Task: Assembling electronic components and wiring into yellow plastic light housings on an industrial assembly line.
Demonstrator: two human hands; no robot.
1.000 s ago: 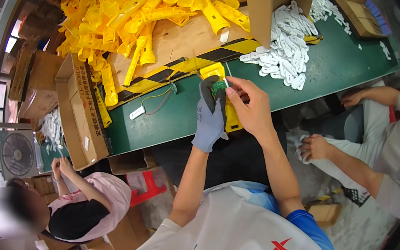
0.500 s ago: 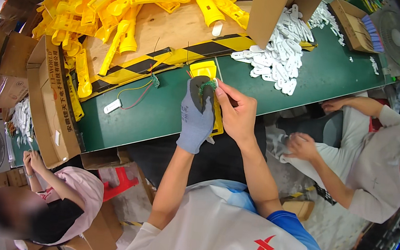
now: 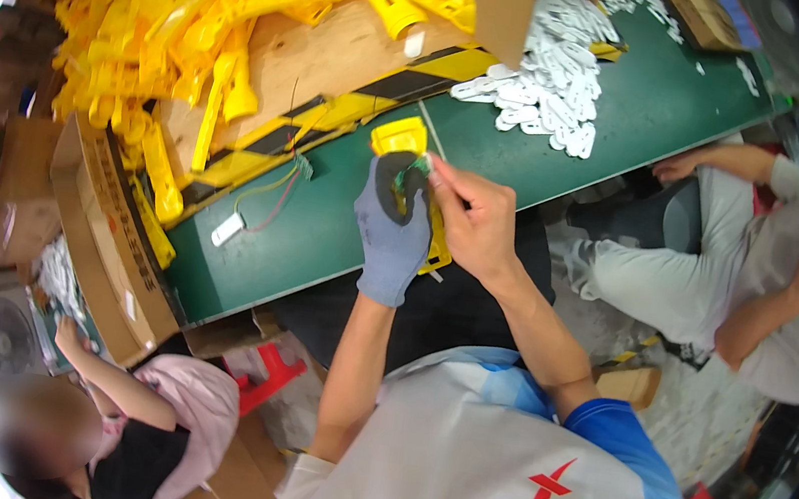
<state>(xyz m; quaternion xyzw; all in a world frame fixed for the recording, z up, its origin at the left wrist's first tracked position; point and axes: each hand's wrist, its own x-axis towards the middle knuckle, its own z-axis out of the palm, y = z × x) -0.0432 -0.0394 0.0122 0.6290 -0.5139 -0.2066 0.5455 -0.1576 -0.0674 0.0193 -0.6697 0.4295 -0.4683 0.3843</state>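
Note:
Over the near edge of the green bench, my left hand point(image 3: 388, 233), in a grey-blue glove with a dark palm, grips a yellow plastic housing point(image 3: 400, 135). One end of the housing sticks out past the fingers and a lower strip shows beside the palm. My bare right hand point(image 3: 476, 217) pinches at a small green circuit board point(image 3: 421, 165) by the gloved thumb; the fingertips partly hide what they hold. Left of the hands, another small circuit board point(image 3: 302, 167) lies on the bench, joined by thin wires to a white plug-like piece point(image 3: 228, 229).
Yellow plastic housings point(image 3: 199, 11) are heaped on a wooden board with a black-and-yellow striped edge point(image 3: 337, 110). White flat parts point(image 3: 555, 68) are piled beside a cardboard flap point(image 3: 502, 11). An open carton point(image 3: 118, 243) stands at the left. Co-workers sit on both sides.
The view has shifted and tilted slightly. Both my hands keep hold at the yellow housing with little change. The right co-worker's hand has left the lap; the left co-worker's arm has moved.

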